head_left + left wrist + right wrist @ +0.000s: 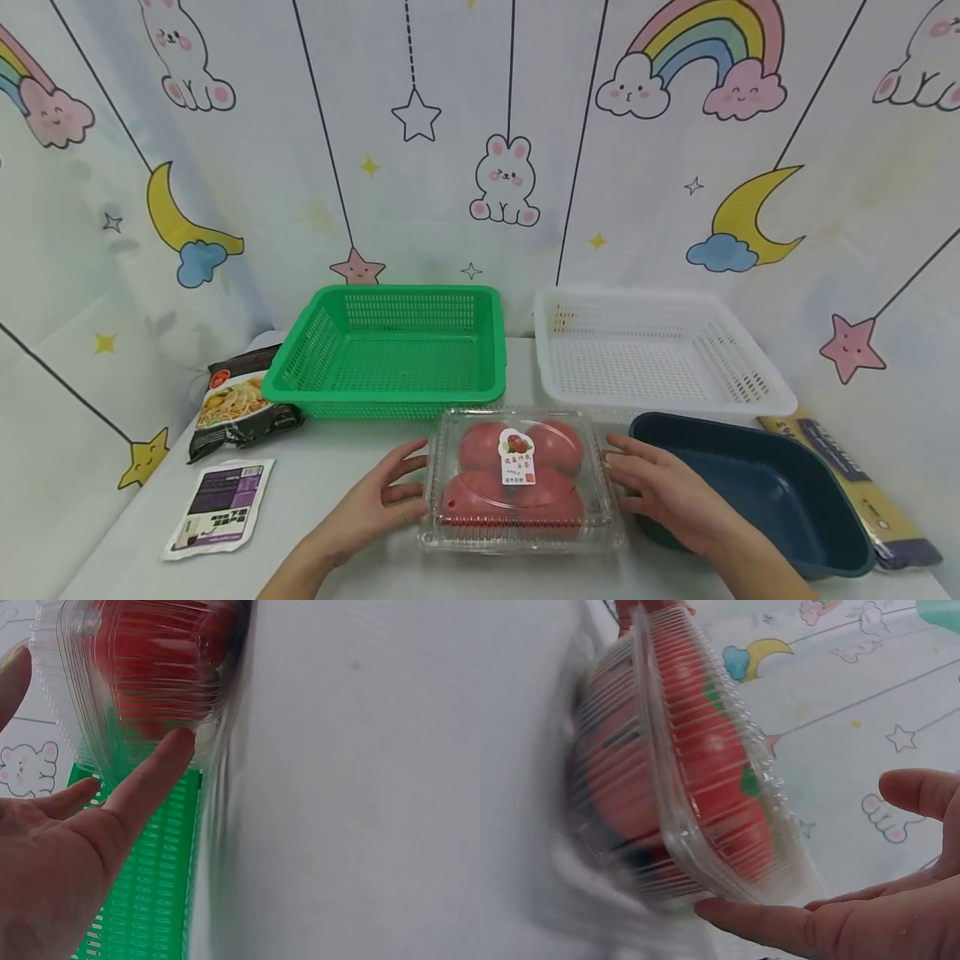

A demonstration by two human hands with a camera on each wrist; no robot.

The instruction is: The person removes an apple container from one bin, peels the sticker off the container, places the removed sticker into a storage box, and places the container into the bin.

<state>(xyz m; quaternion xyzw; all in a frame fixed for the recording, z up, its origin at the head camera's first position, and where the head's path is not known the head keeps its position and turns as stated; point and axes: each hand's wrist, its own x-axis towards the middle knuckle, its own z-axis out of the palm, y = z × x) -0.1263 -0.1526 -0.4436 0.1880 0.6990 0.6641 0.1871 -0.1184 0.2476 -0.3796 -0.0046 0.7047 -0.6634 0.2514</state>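
A clear plastic clamshell box (517, 533) of red round fruit (480, 492) sits on the table in front of me, with a white label (518, 467) on its lid. At its left side is my left hand (375, 504), fingers fairly straight, fingertips right at the box wall. My right hand (671, 492) is at the opposite side, fingers loosely extended. In the left wrist view, one straight finger (150, 784) points along the ribbed side. The right wrist view has a fingertip (712, 909) at the lower edge of the box, with the thumb (915, 791) held apart.
Behind the box stand a green basket (405, 408) and a white basket (667, 400). A dark blue basin (750, 492) lies right, beside a yellow-brown packet (862, 500). On the left are a noodle packet (240, 408) and a white-purple pouch (221, 508). A patterned curtain (450, 200) hangs behind.
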